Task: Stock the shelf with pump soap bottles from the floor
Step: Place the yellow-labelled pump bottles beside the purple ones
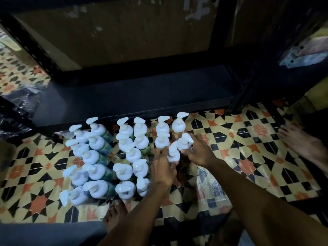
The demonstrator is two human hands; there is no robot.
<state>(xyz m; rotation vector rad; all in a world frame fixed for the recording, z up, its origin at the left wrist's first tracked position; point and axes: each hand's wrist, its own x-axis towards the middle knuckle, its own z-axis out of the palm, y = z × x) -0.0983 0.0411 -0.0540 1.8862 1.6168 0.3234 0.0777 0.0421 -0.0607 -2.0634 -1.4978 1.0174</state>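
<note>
The left hand (162, 168) curls around the lower body of one pump bottle (173, 154), and the right hand (199, 151) wraps its fingers around the neighbouring bottle (185, 142) just behind it. Both bottles stand at the right edge of the cluster. The rest of the pump soap bottles (126, 172) stand upright on the floor in loose rows, white pump heads up, packed close and touching one another. The rows run from just in front of the shelf back toward a bare foot (115, 213). The lowest shelf board (124, 93) is dark and bare in its middle. A black perforated post (245, 89) stands at its right front corner, beside the back row. A crinkled clear plastic sheet (210, 183) lies under the right forearm, and dark plastic wrap (17, 98) lies at the left. Another bare foot (301, 142) rests at far right. The floor (248, 139) is patterned tile in cream, black and orange, and the room is dim.
</note>
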